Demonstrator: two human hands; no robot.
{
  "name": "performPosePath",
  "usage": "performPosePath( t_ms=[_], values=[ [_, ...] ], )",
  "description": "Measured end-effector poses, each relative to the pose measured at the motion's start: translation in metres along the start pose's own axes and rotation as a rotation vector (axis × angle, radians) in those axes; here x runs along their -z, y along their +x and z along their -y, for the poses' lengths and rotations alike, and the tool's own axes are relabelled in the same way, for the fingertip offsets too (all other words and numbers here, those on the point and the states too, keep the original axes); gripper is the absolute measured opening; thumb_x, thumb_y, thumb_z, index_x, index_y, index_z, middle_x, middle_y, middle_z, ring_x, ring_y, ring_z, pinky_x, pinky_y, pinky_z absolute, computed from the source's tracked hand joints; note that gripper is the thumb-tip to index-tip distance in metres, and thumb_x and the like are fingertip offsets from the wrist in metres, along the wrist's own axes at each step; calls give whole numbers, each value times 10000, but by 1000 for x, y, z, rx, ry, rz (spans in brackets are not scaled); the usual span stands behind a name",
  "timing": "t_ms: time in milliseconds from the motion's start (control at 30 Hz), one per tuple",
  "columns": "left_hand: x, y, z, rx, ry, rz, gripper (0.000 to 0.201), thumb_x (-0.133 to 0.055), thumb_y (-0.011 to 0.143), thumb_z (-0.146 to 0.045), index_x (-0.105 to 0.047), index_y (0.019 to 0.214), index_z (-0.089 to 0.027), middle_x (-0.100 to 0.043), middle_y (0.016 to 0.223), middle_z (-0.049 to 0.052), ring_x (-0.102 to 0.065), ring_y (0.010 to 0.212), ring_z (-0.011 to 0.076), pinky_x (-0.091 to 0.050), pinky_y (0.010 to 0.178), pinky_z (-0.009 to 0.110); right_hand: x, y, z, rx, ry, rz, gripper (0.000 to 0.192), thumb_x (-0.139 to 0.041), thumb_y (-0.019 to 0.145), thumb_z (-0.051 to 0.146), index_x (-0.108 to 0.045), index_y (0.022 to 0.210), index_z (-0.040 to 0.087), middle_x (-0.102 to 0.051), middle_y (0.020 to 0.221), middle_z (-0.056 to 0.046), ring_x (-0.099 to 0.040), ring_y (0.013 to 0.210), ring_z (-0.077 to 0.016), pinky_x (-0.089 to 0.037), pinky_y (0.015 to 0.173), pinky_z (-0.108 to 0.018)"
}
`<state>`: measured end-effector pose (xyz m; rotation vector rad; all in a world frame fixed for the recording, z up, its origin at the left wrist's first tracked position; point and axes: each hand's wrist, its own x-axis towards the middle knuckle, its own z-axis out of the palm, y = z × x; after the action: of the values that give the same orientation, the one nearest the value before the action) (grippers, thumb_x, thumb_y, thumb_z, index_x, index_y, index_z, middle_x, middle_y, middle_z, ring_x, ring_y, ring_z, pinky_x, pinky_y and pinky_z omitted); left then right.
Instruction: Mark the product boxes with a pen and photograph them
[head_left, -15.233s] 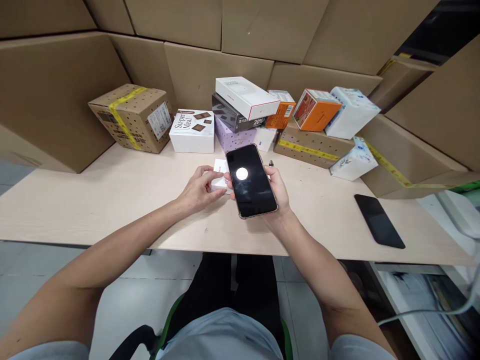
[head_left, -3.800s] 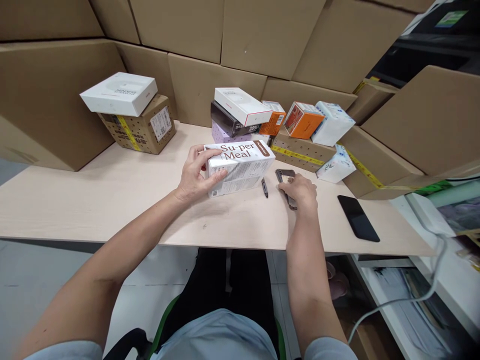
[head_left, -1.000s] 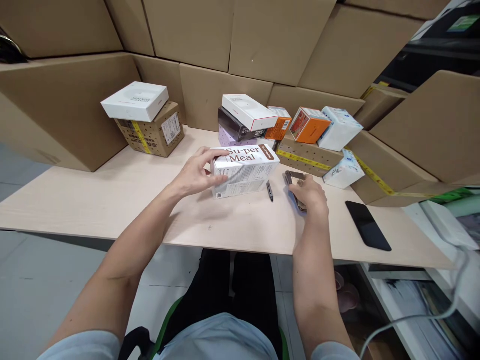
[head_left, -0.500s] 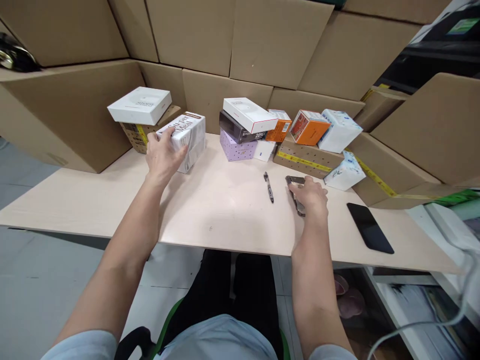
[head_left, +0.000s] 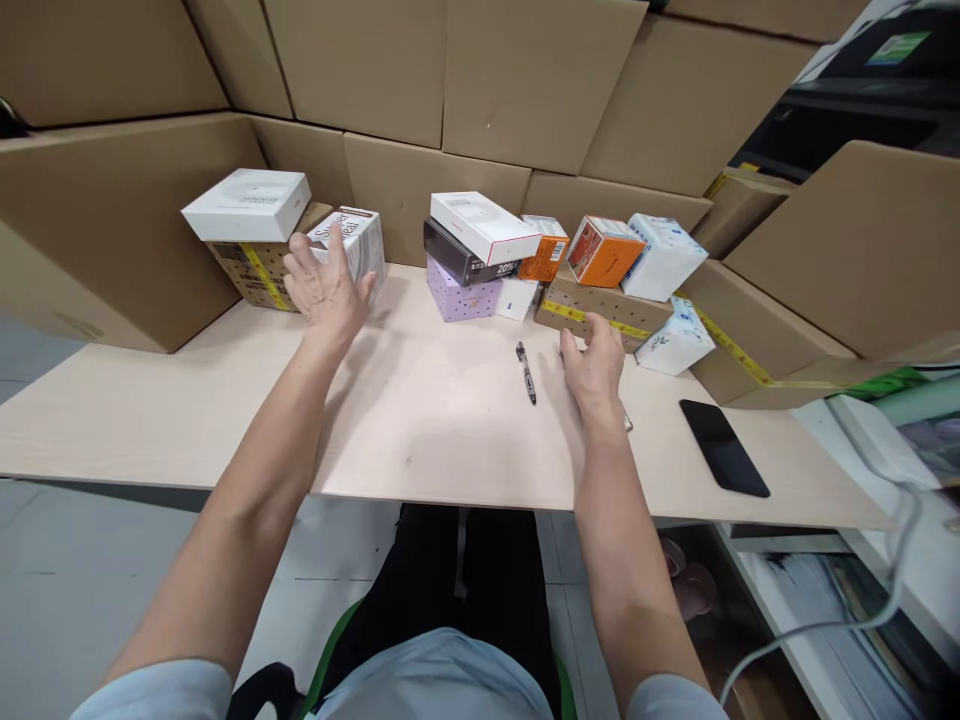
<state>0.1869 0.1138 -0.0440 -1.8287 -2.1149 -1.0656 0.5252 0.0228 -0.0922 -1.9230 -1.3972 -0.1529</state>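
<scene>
My left hand (head_left: pixel 326 292) is open with its fingers spread, in front of a white printed box (head_left: pixel 366 242) that it partly covers; I cannot tell if it touches the box. My right hand (head_left: pixel 594 368) hovers above the table, thumb and fingers apart, holding nothing that I can see. Just beyond its fingertips sits a brown dotted carton (head_left: pixel 564 292) with yellow tape. The rim of a small dark object (head_left: pixel 628 422) peeks out beside my right wrist; the rest of it is hidden. Left of that hand lies a grey and black pen (head_left: pixel 526 373).
A black phone (head_left: pixel 724 448) lies on the table (head_left: pixel 450 440) at right. Stacked at the middle back are a white flat box (head_left: pixel 484 228), a black box (head_left: pixel 457 255) and a purple box (head_left: pixel 461 298). Orange (head_left: pixel 606 252) and blue-white boxes (head_left: pixel 664 258) top the carton. Cardboard walls stand behind.
My left hand has come off the white printed box, which stands farther back beside the stack at left. My right hand has let go of the dark object and moved slightly forward.
</scene>
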Motion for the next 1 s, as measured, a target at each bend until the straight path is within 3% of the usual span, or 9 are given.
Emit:
performPosePath(
  t_ms=[100,167,300,433,500,600,733,900,1000],
  values=[
    [11,-26,-18,-119,-8,40,531,-679,877,-429,-551,1364,-262,-465,1406,141,-419,1273,409,-402,993,548,-1,11,37,173,-19,23,508,-535,929,349,-503,1403,168,-520,1378,-192,-477,1283,-320,-381,1095,-495],
    [12,-49,-31,-230,53,167,370,-620,910,-408,-667,1202,-184,-566,1256,190,-522,1146,408,-458,879,517,-3,23,64,259,-44,29,556,-574,915,326,-461,1440,180,-450,1451,-191,-410,1334,-352,-336,1117,-539],
    [-1,-93,-47,-465,82,346,331,-492,978,-402,-716,1064,-175,-679,1040,160,-599,1016,330,-473,809,432,-22,53,99,376,-85,9,610,-590,921,287,-394,1485,166,-320,1567,-196,-268,1424,-396,-260,1134,-606],
    [-14,-105,-42,-513,45,421,330,-458,990,-369,-728,995,-179,-701,1011,156,-607,1025,308,-472,798,400,-41,76,106,419,-129,73,519,-535,926,203,-456,1437,170,-417,1530,-157,-313,1415,-371,-293,1134,-586],
    [-15,-100,-35,-476,19,409,338,-451,992,-367,-729,1016,-177,-703,1022,155,-612,1036,308,-472,817,402,-41,80,105,411,-127,78,473,-497,926,184,-496,1399,176,-484,1483,-140,-367,1385,-351,-328,1127,-565],
    [-12,-88,-25,-392,-53,350,338,-442,992,-352,-719,1091,-184,-705,1049,137,-627,1025,297,-472,839,401,-24,74,104,358,-50,32,451,-452,948,228,-488,1395,182,-536,1423,-142,-446,1334,-328,-379,1099,-557],
    [-14,-68,-17,-233,-400,201,305,-505,951,-297,-672,1192,-214,-704,1090,81,-642,984,238,-484,886,372,10,47,96,235,277,23,453,-412,980,351,-452,1413,225,-580,1358,-147,-560,1245,-305,-506,958,-496],
    [-24,-44,-9,109,-851,8,288,-473,922,-237,-614,1171,-209,-689,1121,52,-643,978,162,-514,834,268,19,5,61,57,764,357,490,-504,906,541,-536,1308,263,-660,1264,-110,-667,1081,-274,-580,790,-405],
    [-30,-38,-6,259,-942,36,241,-449,931,-263,-608,1107,-215,-689,1088,50,-652,962,159,-522,782,260,10,-10,38,-42,942,552,476,-632,810,523,-603,1195,245,-702,1193,-84,-689,1013,-263,-591,780,-404]
  ],
)
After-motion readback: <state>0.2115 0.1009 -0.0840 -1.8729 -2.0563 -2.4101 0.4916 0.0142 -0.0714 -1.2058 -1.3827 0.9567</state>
